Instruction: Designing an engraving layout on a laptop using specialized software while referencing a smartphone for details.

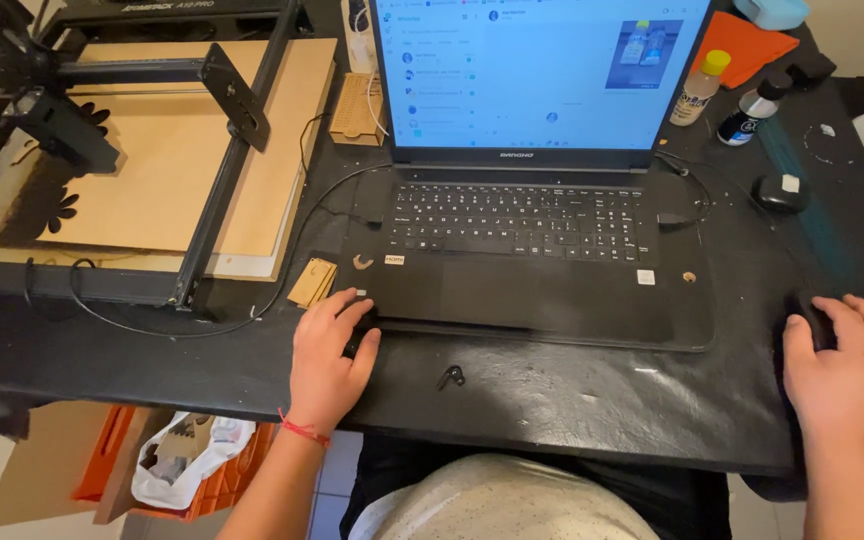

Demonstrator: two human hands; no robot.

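Right hand [842, 365] cups a black mouse [814, 318]; left hand [327, 360] rests flat, unclenched, touching the laptop's [522, 270] corner; orange crate [222, 480] below holds a bag [187, 455].

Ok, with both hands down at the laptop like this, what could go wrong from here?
1. The black earbud lies loose near the table edge, between the hands; a sweep of the left hand could knock it off.
2. The black cable loops past the small wooden piece beside that hand; a snag might drag it.
3. The two bottles stand close to the laptop; tipping one could spill onto it.
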